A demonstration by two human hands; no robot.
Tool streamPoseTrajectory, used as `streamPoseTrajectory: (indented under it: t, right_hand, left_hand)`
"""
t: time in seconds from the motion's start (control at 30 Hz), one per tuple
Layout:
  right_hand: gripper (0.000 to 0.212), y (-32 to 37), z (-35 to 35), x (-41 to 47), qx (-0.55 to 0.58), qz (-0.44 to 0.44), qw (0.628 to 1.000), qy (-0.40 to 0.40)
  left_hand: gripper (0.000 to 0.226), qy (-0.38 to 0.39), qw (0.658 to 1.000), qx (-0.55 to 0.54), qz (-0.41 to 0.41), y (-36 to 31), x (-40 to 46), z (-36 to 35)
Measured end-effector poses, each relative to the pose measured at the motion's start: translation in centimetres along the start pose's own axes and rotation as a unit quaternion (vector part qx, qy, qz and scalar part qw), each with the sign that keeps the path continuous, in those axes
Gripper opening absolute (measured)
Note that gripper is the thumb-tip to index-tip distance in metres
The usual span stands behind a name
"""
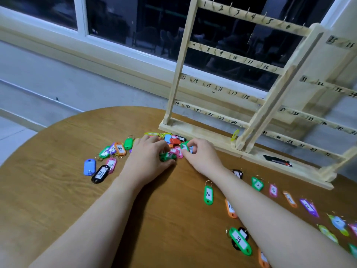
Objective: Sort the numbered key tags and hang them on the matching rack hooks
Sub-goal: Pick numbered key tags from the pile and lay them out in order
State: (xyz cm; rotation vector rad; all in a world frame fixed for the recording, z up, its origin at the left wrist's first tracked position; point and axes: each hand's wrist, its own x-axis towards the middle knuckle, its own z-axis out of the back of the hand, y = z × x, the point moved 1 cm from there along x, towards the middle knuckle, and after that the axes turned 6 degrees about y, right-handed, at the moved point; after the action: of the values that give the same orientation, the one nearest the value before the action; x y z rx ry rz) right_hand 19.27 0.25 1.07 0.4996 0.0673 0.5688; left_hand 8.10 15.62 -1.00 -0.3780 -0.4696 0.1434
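Note:
A heap of coloured key tags [174, 141] lies on the round wooden table [58, 190], just in front of the wooden rack [181, 74] with numbered hooks. Both hands are in the heap. My left hand [148, 157] is curled over its near side, with a dark green tag [168, 156] between thumb and fingers. My right hand [201, 153] pinches a light green tag [184, 146] between thumb and forefinger. Sorted tags lie in rows on the right, among them green 10 [208, 194], green 2 [257, 184], pink 3 [273, 190] and green 20 [240, 240].
Loose tags lie left of the heap, including a blue one [89, 167] and black 31 [100, 174]. A yellow tag [234, 135] hangs low on the rack. A black marker [277, 160] rests on the rack's base. A window sill runs behind the table.

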Motion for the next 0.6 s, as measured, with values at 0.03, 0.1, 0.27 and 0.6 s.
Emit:
streamPoseTrajectory:
  t: [0.03, 0.1, 0.27, 0.6]
  right_hand:
    - [0.021, -0.3, -0.4, 0.3, -0.003, 0.000, 1.000, -0.005]
    - [0.016, -0.6, -0.8, 0.6, 0.004, 0.006, 1.000, -0.020]
    - [0.016, -0.8, -0.8, 0.8, 0.022, 0.007, 0.999, -0.047]
    - [0.029, 0.7, -0.8, 1.2, -0.017, -0.023, 0.999, -0.025]
  left_hand:
    - [0.030, 0.002, 1.000, 0.007, -0.001, 0.0, 0.1, -0.2]
    - [0.024, 0.000, 1.000, 0.013, -0.005, 0.0, 0.2, -0.4]
    - [0.018, -0.009, 1.000, 0.027, -0.002, -0.1, 0.3, -0.4]
    - [0.012, -0.035, 0.999, -0.013, 0.018, 0.1, 0.4, -0.5]
